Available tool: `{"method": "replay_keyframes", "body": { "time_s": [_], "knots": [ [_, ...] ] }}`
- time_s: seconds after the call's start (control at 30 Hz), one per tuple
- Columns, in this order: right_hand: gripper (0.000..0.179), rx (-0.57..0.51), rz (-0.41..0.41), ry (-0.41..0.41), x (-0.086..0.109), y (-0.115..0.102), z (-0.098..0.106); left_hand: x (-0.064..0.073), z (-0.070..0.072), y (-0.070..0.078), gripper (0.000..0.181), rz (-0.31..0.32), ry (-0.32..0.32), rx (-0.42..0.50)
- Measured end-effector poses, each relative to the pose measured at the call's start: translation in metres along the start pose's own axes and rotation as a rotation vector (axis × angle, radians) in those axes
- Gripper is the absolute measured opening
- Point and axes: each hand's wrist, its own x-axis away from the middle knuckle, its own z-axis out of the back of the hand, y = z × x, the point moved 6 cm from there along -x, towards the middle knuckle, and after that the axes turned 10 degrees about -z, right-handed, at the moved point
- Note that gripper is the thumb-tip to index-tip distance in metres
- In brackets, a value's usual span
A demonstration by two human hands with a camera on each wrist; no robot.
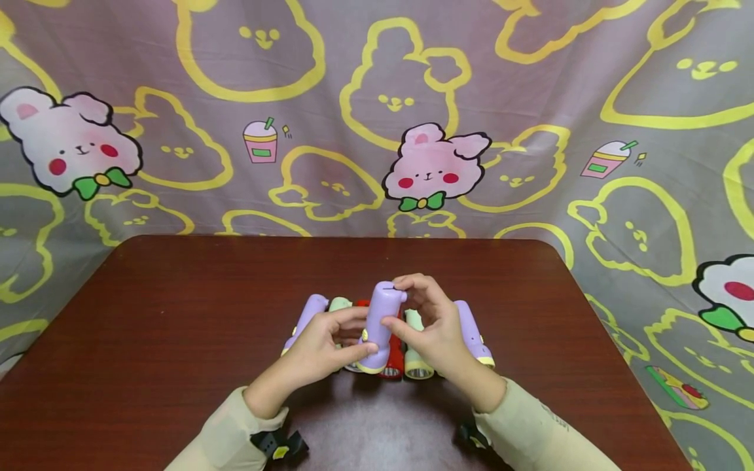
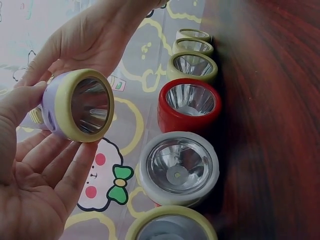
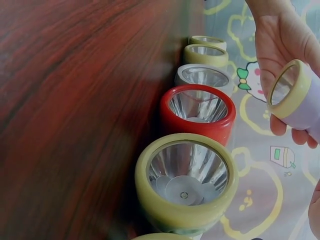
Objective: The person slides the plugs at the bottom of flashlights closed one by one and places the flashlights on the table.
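Note:
A lilac flashlight (image 1: 385,311) with a pale yellow head rim is held up, tilted, above a row of flashlights. My left hand (image 1: 318,340) grips it low near the head, its thumb across the front beside the yellow switch. At the tail end, my right hand (image 1: 438,324) has its fingertips on the top and its thumb against the side of the body. In the left wrist view the yellow rim (image 2: 70,110) and clear lens face the camera. Part of the row is hidden behind both hands.
Behind the held one, on the brown table (image 1: 177,288), lie a red flashlight (image 1: 396,360), a white-rimmed one (image 2: 150,170), pale green ones such as the right one (image 1: 418,366), and lilac ones at the left (image 1: 307,320) and right (image 1: 468,327) ends. A patterned curtain (image 1: 330,131) hangs behind.

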Motion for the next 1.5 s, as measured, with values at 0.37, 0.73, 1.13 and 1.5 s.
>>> {"method": "replay_keyframes", "body": {
  "time_s": [0.37, 0.73, 1.13, 1.5],
  "knots": [
    [0.043, 0.009, 0.005, -0.019, 0.0005, -0.0005, -0.0016, 0.0005, 0.0000, -0.0008, 0.043, -0.009, -0.010, -0.002],
    [0.043, -0.020, -0.058, -0.062, -0.0011, 0.0010, -0.0033, 0.0008, -0.0002, -0.0018, 0.044, 0.004, -0.025, -0.005],
    [0.041, -0.040, -0.067, -0.080, -0.0014, 0.0039, -0.0046, 0.0011, 0.0000, -0.0025, 0.045, 0.021, -0.025, -0.003],
    [0.042, -0.037, -0.089, -0.096, -0.0018, 0.0040, -0.0081, 0.0032, 0.0013, -0.0027, 0.044, -0.002, -0.024, -0.007]
  ]
}}
